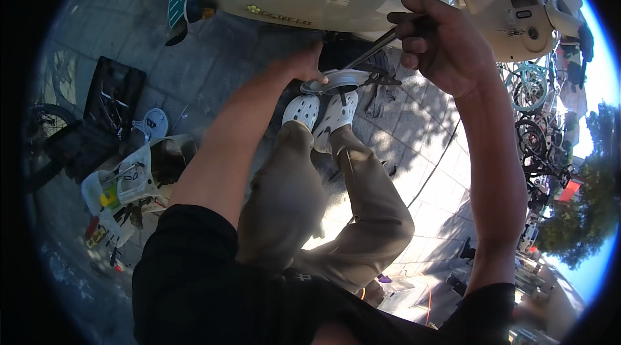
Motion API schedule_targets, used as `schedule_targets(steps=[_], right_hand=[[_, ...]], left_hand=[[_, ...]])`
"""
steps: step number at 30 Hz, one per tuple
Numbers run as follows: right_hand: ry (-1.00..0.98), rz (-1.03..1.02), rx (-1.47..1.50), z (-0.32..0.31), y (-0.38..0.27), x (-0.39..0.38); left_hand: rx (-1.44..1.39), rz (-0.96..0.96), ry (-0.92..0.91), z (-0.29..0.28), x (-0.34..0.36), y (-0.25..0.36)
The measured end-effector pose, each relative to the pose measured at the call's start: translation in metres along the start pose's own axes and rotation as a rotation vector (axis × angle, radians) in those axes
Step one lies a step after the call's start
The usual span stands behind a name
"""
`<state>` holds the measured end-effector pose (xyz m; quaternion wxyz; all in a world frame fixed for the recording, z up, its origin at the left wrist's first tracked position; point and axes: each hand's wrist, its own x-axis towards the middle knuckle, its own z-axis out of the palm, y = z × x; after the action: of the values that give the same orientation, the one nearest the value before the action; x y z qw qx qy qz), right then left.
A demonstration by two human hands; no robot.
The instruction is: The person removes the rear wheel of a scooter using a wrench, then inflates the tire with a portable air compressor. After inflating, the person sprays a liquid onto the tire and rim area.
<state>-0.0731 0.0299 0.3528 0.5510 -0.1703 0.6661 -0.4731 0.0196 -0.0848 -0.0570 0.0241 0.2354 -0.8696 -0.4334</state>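
Our left hand [309, 65] grips the silver wheel rim [349, 78] at the toes of our white clogs [301, 111]; our right hand [446, 41] holds a metal lever [373, 50]. We should brace the rim firmly, thumb clear of the tip.

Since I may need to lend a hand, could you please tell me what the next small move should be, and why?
I would probably steady the silver rim with the left hand before pressing the metal bar: that hand touches the rim's edge, while the right hand holds the bar slanting down toward it. Whether the bar is wedged is unclear.
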Motion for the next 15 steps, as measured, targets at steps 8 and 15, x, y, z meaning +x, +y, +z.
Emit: schedule_targets(steps=[8,15], right_hand=[[0.213,-0.387,-0.228,-0.070,0.045,0.031],[0.157,-0.383,-0.159,-0.188,0.055,0.074]], left_hand=[[-0.010,0.056,-0.048,-0.036,-0.009,0.022],[-0.038,-0.010,-0.234,-0.028,-0.013,-0.020]])
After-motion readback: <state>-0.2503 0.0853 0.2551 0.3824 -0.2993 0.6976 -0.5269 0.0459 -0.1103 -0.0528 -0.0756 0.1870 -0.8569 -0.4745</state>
